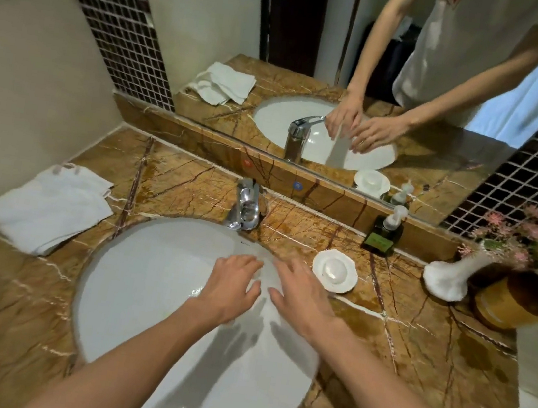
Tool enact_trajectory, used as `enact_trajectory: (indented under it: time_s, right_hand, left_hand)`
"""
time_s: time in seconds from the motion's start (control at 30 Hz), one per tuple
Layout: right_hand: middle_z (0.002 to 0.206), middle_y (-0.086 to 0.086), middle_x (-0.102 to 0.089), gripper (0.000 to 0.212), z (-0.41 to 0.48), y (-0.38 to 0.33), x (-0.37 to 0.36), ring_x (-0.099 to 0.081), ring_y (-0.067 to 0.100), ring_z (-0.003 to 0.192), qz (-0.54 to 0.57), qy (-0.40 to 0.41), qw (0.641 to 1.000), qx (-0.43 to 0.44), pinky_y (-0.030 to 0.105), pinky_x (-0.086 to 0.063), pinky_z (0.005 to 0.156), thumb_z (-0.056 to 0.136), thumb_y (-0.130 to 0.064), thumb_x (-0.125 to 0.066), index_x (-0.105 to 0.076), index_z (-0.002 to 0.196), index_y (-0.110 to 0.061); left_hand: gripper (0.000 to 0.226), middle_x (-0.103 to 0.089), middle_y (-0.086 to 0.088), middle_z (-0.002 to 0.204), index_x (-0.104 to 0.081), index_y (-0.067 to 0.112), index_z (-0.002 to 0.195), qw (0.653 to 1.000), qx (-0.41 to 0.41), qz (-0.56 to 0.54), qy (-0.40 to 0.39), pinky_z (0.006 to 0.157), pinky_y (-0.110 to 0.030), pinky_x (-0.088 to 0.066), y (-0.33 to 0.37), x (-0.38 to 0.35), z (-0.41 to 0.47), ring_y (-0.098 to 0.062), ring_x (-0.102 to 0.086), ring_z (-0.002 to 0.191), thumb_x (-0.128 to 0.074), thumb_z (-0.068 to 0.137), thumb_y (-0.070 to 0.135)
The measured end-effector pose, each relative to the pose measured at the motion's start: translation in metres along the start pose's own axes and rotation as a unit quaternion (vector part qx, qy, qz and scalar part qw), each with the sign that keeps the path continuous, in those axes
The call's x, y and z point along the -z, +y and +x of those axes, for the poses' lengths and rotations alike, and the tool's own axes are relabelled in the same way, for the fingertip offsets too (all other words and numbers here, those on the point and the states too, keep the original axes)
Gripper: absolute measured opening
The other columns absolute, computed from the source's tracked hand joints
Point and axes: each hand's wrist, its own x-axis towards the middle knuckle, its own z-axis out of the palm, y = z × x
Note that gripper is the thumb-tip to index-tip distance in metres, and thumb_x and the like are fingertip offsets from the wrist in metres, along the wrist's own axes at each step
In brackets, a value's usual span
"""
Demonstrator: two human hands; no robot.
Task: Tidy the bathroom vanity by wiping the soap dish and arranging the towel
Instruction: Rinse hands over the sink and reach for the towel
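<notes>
A white scalloped soap dish (335, 271) with a pale soap on it sits on the brown marble counter (5, 298), right of the basin. A white towel (49, 207) lies loosely folded on the counter's left side. My left hand (231, 288) and my right hand (303, 295) hover side by side over the white sink basin (131, 288), palms down, fingers spread, holding nothing. The right hand's fingertips are a short way left of the soap dish, not touching it.
A chrome faucet (246, 206) stands behind the basin. A dark green pump bottle (383, 232) sits at the mirror ledge. At the right stand a white vase (451, 274) with pink flowers and a brown jar (513, 300). The mirror (316, 55) reflects the scene.
</notes>
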Motion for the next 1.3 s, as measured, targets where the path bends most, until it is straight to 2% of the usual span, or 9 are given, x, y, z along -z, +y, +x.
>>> enact_trajectory:
  time_s: [0.27,0.4,0.5,0.63,0.77,0.87,1.03,1.13,1.3]
  right_hand:
    - [0.147,0.015,-0.039,0.057,0.022,-0.105,-0.039,-0.037,0.032,0.133,-0.014,-0.045,0.994,0.098,0.040,-0.035,0.105,0.093,-0.030,-0.055,-0.034,0.144,-0.016]
    - [0.145,0.016,-0.039,0.059,0.032,-0.164,-0.052,-0.038,0.033,0.133,-0.025,-0.055,0.989,0.136,0.042,-0.038,0.103,0.092,-0.031,-0.056,-0.034,0.144,-0.015]
    - [0.144,0.015,-0.040,0.058,0.037,-0.205,-0.062,-0.040,0.033,0.131,-0.036,-0.064,0.986,0.148,0.042,-0.040,0.100,0.092,-0.031,-0.055,-0.034,0.143,-0.014]
    - [0.143,0.018,-0.040,0.056,0.044,-0.251,-0.073,-0.043,0.036,0.127,-0.052,-0.074,0.983,0.159,0.041,-0.043,0.095,0.093,-0.032,-0.055,-0.035,0.142,-0.013]
    - [0.140,0.018,-0.043,0.055,0.053,-0.291,-0.083,-0.046,0.037,0.124,-0.046,-0.076,0.983,0.160,0.041,-0.045,0.094,0.093,-0.032,-0.055,-0.037,0.140,-0.013]
    - [0.138,0.018,-0.046,0.054,0.064,-0.316,-0.088,-0.049,0.037,0.121,-0.042,-0.077,0.981,0.174,0.041,-0.047,0.092,0.091,-0.031,-0.057,-0.039,0.139,-0.014]
    - [0.127,0.015,-0.052,0.048,0.102,-0.343,-0.096,-0.054,0.034,0.112,-0.024,-0.065,0.977,0.201,0.039,-0.050,0.086,0.091,-0.028,-0.055,-0.043,0.135,-0.014]
    - [0.126,0.016,-0.052,0.050,0.133,-0.351,-0.101,-0.053,0.034,0.113,-0.022,-0.074,0.978,0.195,0.039,-0.048,0.088,0.090,-0.026,-0.055,-0.043,0.136,-0.012]
    - [0.127,0.017,-0.052,0.048,0.195,-0.351,-0.105,-0.052,0.035,0.114,-0.012,-0.050,0.984,0.173,0.039,-0.045,0.091,0.091,-0.024,-0.053,-0.043,0.136,-0.011]
  left_hand:
    - [0.045,-0.051,-0.004,0.139,-0.049,0.020,0.133,0.993,0.106,0.006,0.056,0.103,-0.037,-0.030,-0.093,0.036,-0.081,-0.022,-0.044,0.126,-0.047,0.091,0.035]
    - [0.044,-0.051,-0.004,0.139,-0.048,0.019,0.134,0.985,0.148,0.006,0.087,0.104,-0.038,-0.028,-0.143,0.060,-0.125,-0.022,-0.043,0.128,-0.046,0.092,0.033]
    - [0.044,-0.050,-0.002,0.139,-0.047,0.020,0.134,0.979,0.178,0.001,0.101,0.106,-0.037,-0.026,-0.175,0.080,-0.157,-0.021,-0.041,0.128,-0.045,0.093,0.033]
    - [0.038,-0.060,0.001,0.126,-0.053,0.025,0.126,0.973,0.194,-0.024,0.121,0.099,-0.042,-0.034,-0.212,0.101,-0.198,-0.019,-0.050,0.116,-0.044,0.090,0.032]
    - [0.040,-0.056,0.001,0.131,-0.053,0.020,0.127,0.967,0.214,-0.026,0.136,0.101,-0.042,-0.033,-0.248,0.114,-0.226,-0.021,-0.048,0.121,-0.046,0.088,0.027]
    - [0.046,-0.051,-0.002,0.139,-0.046,0.019,0.134,0.962,0.231,-0.026,0.141,0.106,-0.041,-0.030,-0.269,0.121,-0.233,-0.019,-0.044,0.126,-0.048,0.090,0.029]
    - [0.047,-0.049,-0.002,0.140,-0.043,0.019,0.136,0.960,0.243,-0.031,0.137,0.109,-0.043,-0.026,-0.298,0.129,-0.224,-0.018,-0.042,0.129,-0.047,0.090,0.030]
    - [0.044,-0.052,-0.003,0.137,-0.045,0.019,0.133,0.959,0.249,-0.033,0.135,0.108,-0.041,-0.028,-0.318,0.129,-0.208,-0.019,-0.044,0.126,-0.046,0.090,0.028]
    - [0.050,-0.040,-0.007,0.148,-0.038,0.017,0.141,0.958,0.265,-0.030,0.103,0.112,-0.036,-0.024,-0.359,0.131,-0.157,-0.022,-0.035,0.134,-0.046,0.093,0.029]
